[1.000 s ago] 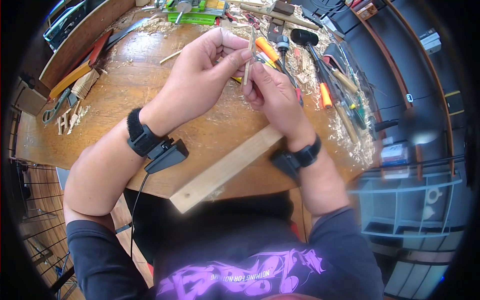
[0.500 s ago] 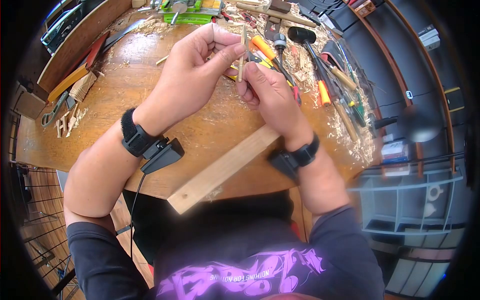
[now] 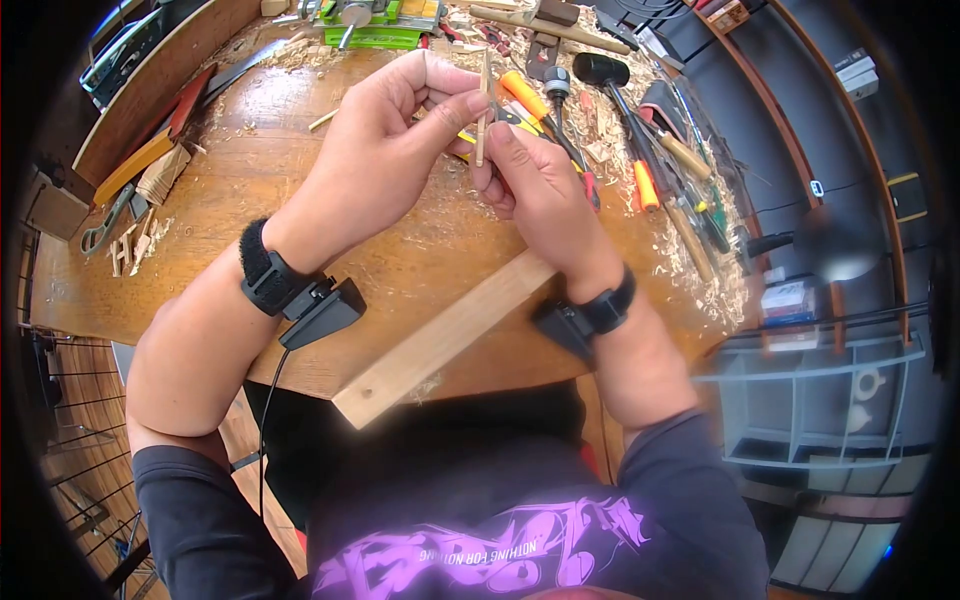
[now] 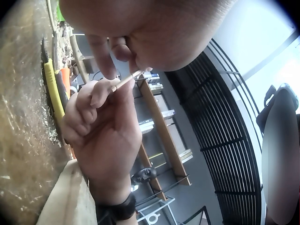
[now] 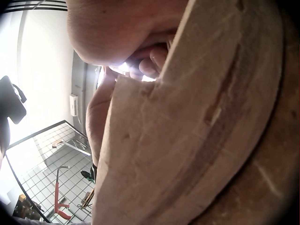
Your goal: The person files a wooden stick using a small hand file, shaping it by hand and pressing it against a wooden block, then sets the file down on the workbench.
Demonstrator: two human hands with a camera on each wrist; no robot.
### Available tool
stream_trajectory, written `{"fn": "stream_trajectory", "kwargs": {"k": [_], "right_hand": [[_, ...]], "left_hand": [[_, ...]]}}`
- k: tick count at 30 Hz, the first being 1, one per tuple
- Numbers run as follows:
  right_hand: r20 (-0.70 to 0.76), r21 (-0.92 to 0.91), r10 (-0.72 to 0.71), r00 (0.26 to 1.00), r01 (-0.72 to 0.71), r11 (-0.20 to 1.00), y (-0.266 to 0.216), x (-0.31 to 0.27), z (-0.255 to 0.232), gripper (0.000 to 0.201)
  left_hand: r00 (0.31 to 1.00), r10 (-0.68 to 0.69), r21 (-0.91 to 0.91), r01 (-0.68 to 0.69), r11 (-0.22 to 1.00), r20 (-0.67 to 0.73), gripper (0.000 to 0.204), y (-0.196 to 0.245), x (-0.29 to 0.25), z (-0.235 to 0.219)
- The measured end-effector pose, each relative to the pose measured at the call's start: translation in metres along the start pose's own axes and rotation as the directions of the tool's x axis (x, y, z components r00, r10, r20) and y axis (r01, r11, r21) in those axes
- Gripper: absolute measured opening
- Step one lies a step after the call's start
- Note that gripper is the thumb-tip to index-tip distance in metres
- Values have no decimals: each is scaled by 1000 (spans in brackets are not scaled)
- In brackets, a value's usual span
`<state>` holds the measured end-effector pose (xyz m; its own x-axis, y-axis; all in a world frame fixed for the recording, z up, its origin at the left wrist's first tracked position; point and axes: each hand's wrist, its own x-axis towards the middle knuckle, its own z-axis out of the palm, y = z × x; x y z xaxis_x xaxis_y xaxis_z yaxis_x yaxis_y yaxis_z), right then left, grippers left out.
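My left hand [image 3: 400, 135] pinches a thin wooden stick [image 3: 482, 142] between thumb and fingers, holding it nearly upright above the workbench. Close against its lower part is my right hand [image 3: 545, 180], fingers curled in and thumb pressed on top. A thin grey strip [image 3: 493, 108], like a blade, runs from the right thumb tip along the stick; the rest of it is hidden in the fingers. In the left wrist view the stick [image 4: 125, 83] ends right at the right hand's fingertips. A wooden board [image 3: 450, 335] lies slantwise below the right wrist, and it fills much of the right wrist view.
Beyond the right hand lie orange-handled tools [image 3: 525, 93], a black mallet [image 3: 602, 70] and several chisels among wood shavings [image 3: 700, 290]. A green vise [image 3: 375, 38] stands at the back. Scissors [image 3: 108, 218] and wood scraps [image 3: 135, 245] lie left. The board overhangs the bench's front edge.
Both hands and the stick have shifted slightly left, mostly in the first half second. The stick stays pinched in the left hand. Since then the hands have hardly moved.
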<state>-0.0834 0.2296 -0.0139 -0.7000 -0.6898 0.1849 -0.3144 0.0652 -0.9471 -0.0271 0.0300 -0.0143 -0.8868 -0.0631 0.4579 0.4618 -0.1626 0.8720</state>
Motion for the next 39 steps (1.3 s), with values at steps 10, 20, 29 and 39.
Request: {"fn": "stream_trajectory", "kwargs": {"k": [10,20,29,39], "right_hand": [[14,9,18,1000,-18,1000,1,-1,1,52],[-27,-18,2,1000,-2,1000,-5,-2,6,51],[-13,-20,-19,1000,19,1000,-1,-2,4,56],[-38,-25,-29,999,28,999,-6,-3,5,56]], "left_hand": [[1000,-17,12,17,1000,3,14,1,0,-1],[999,-19,-8,20,1000,32,15,0,-2,-1],[999,22,6,-22,1000,24,12,7,-1,3],[998,0,17,-1,1000,66,10,8,-2,2]]}}
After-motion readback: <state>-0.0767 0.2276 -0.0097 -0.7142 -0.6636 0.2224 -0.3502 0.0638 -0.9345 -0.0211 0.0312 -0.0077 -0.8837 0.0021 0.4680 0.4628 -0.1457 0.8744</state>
